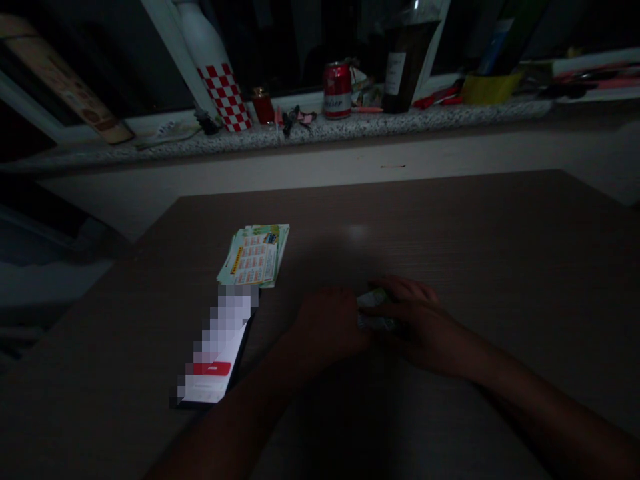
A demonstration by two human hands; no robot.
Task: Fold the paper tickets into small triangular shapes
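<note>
Over the middle of the table, a green-and-white printed card shows between my two hands. My left hand is closed at its left end, with the fingertips turned away from view. From the other side my right hand grips it, fingers bent across the far edge and thumb near the close one. Much of the card is covered by the hands, and the light is dim. To the left lies a stack of pocket calendar cards. Nearer me is a phone with a lit, partly pixelated screen, close to my left forearm.
Beyond the wooden table runs a speckled stone windowsill. On it stand a red-and-white checked bottle, a red can, a dark bottle and a yellow container.
</note>
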